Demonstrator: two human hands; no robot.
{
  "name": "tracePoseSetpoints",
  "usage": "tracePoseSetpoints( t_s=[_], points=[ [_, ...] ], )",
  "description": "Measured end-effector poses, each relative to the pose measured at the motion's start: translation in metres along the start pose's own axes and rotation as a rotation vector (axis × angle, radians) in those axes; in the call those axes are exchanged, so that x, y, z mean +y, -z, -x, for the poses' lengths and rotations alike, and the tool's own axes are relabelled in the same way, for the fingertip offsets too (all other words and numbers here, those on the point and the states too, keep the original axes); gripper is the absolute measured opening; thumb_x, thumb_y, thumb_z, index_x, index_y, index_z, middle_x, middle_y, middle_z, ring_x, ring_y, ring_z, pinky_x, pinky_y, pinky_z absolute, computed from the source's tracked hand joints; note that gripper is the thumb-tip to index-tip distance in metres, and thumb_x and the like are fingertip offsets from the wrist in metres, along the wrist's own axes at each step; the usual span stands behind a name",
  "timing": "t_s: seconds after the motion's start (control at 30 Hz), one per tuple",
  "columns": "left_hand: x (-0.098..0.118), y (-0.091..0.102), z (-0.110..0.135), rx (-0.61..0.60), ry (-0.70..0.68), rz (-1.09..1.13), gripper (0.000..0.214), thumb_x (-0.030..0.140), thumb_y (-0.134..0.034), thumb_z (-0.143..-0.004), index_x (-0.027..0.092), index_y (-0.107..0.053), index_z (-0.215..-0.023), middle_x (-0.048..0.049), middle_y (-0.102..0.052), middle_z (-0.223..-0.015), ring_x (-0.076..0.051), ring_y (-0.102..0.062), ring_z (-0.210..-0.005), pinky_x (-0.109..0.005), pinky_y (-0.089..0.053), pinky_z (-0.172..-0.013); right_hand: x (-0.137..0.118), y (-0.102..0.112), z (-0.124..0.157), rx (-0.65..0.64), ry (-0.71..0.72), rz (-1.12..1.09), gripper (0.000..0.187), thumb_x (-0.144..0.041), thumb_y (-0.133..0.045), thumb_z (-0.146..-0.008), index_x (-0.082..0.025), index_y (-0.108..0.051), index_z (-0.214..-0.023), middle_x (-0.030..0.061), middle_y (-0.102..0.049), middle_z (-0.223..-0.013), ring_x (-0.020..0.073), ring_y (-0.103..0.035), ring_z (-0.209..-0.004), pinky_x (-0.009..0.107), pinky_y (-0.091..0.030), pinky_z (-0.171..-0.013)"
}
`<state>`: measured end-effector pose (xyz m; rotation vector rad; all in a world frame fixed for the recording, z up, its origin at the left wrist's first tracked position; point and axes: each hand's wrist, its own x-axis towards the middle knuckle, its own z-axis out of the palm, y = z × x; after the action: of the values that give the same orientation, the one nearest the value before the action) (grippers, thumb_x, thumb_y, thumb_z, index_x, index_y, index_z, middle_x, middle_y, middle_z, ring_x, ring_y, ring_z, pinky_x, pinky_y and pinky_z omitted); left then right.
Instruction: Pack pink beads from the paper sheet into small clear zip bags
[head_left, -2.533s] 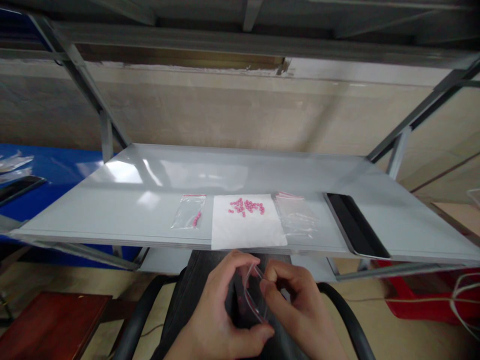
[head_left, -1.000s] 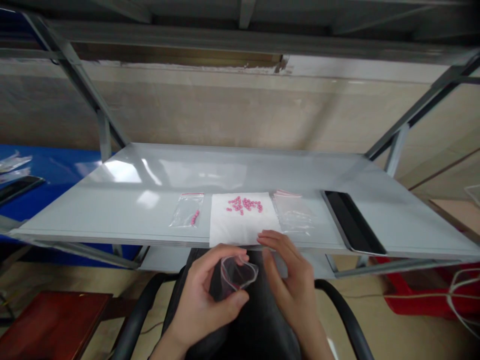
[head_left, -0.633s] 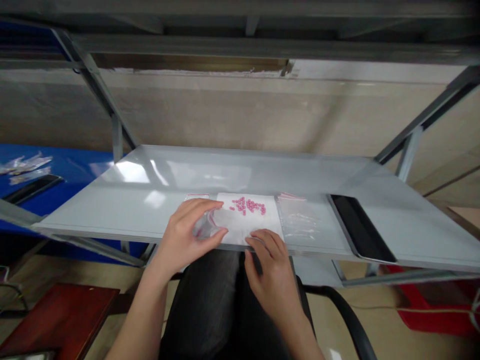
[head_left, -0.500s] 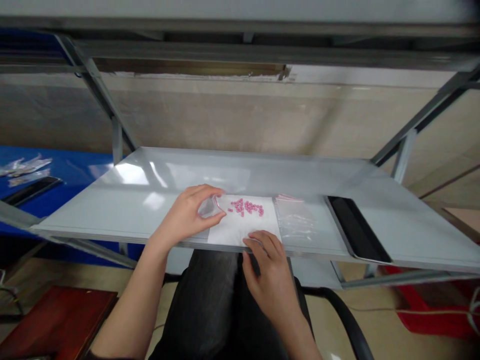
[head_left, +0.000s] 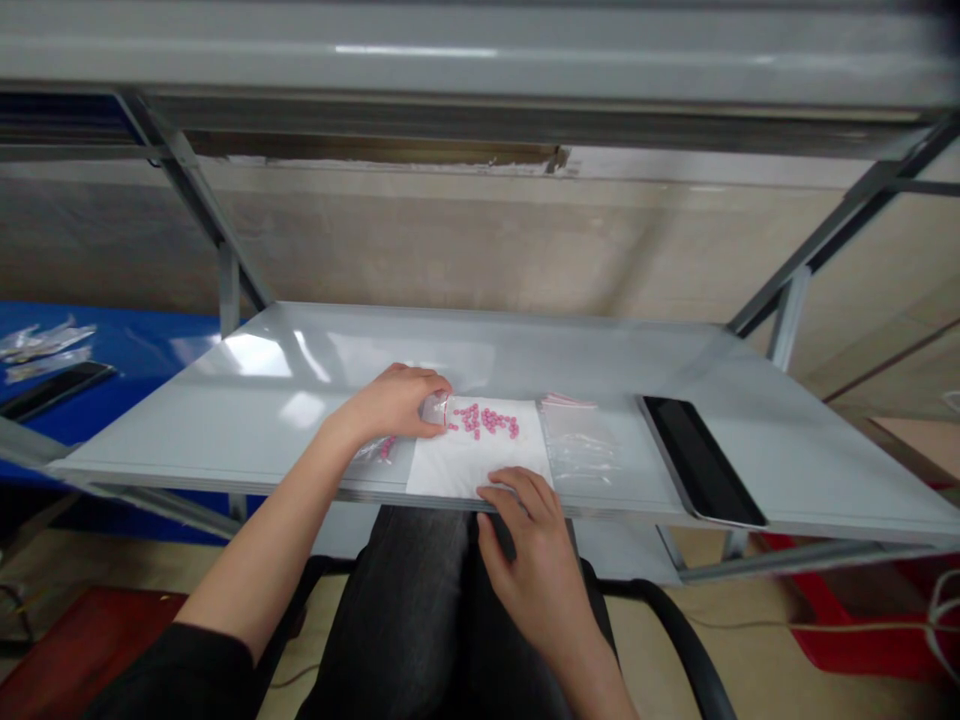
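My left hand [head_left: 397, 400] is closed around a small clear zip-lock bag [head_left: 435, 408], thumb and forefinger at its mouth, which faces right toward the beads. Pink beads [head_left: 489, 420] lie loose in a cluster on a sheet of white paper [head_left: 450, 472]. Beneath the left wrist is clear plastic with pink beads [head_left: 386, 447] in it; whether it belongs to the same bag I cannot tell. My right hand [head_left: 532, 550] rests at the paper's front edge, fingers apart and holding nothing visible.
Flat clear bags [head_left: 577, 440] lie right of the paper, and farther right a dark tablet [head_left: 701, 460]. A shelf [head_left: 480, 70] crosses above the table [head_left: 300, 360]. On a blue surface [head_left: 150, 340] to the left are bagged items [head_left: 45, 340] and a phone [head_left: 56, 392].
My left hand has turned and drawn its fingers closer around the bag's mouth, uncovering plastic with pink beads under the wrist. My right hand stays by the paper's edge. The view has tilted slightly.
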<state>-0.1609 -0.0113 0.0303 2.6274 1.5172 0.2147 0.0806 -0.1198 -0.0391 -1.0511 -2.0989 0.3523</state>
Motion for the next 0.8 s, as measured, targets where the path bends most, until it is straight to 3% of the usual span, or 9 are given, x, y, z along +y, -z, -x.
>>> tracePoseSetpoints(
  t_s=[0.8],
  points=[
    [0.01,0.011,-0.008,-0.082,0.009,-0.18,0.039,0.04,-0.069,-0.079,0.019,-0.07,-0.112,-0.0099,-0.074,-0.109,-0.03,-0.066,-0.102,-0.043,-0.039,-0.094,0.001,-0.002,-0.001,0.011,-0.019,-0.02,0.025,-0.006,-0.056,-0.088,-0.017,-0.065,-0.109,0.0133,-0.062,-0.115,0.031,-0.054,-0.113,0.054,-0.047,-0.098]
  ],
)
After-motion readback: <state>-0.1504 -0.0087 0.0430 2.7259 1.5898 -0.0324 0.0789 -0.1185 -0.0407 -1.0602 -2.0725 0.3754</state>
